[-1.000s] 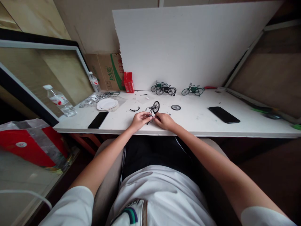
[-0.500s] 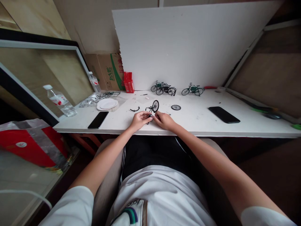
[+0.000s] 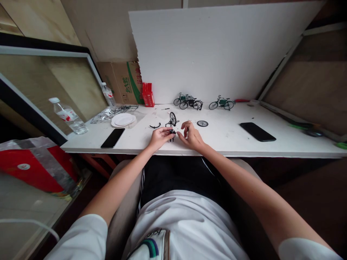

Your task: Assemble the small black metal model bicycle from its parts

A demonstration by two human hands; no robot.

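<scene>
A red bag (image 3: 29,169) is cut off by the left edge. Next come a bottle (image 3: 69,117), a black phone (image 3: 113,138) and white plates (image 3: 123,120). A pile of thin dark bits (image 3: 126,109) behind the plates is hard to make out. A red box (image 3: 148,96) hides part of the big brown box (image 3: 116,81). A bent black piece (image 3: 155,127) lies just past the left hand (image 3: 159,138). That hand pinches the toy bike (image 3: 172,132), and its fingers cover some of it. The bike is at the fingertips, wheel up, over the white table (image 3: 225,139). The right hand (image 3: 192,136) is just beside it, thumb and fingers apart. Farther back, one small green bike (image 3: 179,100) is partly hidden by a dark bike (image 3: 191,104). A loose wheel (image 3: 202,123) lies flat past the right hand. Another green bike (image 3: 221,103) stands behind, and another phone (image 3: 257,131) lies farther right.
</scene>
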